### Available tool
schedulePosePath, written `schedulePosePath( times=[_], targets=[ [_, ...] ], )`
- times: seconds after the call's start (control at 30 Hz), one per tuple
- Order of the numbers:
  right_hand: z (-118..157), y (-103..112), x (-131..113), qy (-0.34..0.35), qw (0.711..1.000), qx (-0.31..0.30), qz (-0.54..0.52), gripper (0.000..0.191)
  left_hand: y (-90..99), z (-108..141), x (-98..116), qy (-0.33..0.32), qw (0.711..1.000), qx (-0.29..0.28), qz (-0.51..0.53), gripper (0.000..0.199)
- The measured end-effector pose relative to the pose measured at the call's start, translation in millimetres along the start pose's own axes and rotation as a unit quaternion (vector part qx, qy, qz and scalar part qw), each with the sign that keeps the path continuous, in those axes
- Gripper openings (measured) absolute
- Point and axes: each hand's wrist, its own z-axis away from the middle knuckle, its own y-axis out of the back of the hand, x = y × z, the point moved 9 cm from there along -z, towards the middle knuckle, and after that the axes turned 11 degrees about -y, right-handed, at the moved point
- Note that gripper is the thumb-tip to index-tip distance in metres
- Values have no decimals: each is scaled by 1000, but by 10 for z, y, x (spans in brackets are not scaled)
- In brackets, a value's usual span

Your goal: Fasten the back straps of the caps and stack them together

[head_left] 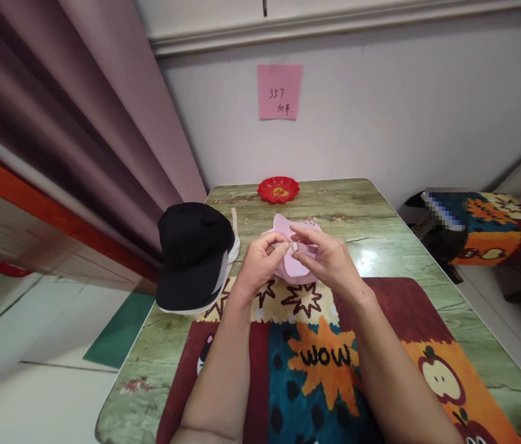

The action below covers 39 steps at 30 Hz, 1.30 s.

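A pink cap [294, 267] is on the table in front of me, partly hidden by my hands. My left hand [262, 262] is closed, its thumb and forefinger pinching the cap's strap. At the strap's small pale buckle [294, 245], my right hand [327, 253] has its thumb and fingers around the right side, gripping the strap. To the left, a black cap [193, 237] lies on top of a white cap [233, 253], brim towards me; a light strap sticks up behind them.
A red scalloped dish [278, 190] stands at the table's far edge. Under my forearms lies a colourful mat [306, 382] on the green marbled table [126, 370]. A curtain [116, 98] hangs at left; a pink note [279, 92] is on the wall. A patterned cloth-covered seat [496, 228] is at right.
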Motion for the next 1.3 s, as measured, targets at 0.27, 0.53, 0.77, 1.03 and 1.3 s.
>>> schedulePosePath(
  times=[0.27, 0.53, 0.77, 1.03, 1.3],
  targets=[
    [-32, 34, 295, -91, 993, -46, -57, 26, 76, -11, 23, -18, 999, -22, -24, 20],
    [-18, 77, 283, -113, 991, -52, -41, 26, 94, -23, 106, -59, 992, -48, -99, 29],
    [-16, 118, 294, -123, 991, -39, -30, 29, -2, -23, 143, -76, 991, -59, -95, 22],
    [8, 92, -69, 43, 997, 14, 69, 37, -81, 0, 128, -51, 997, -50, -5, 18],
    [74, 31, -200, 157, 977, 80, 119, 14, -95, -7, 102, -63, 993, -80, -60, 24]
  ],
)
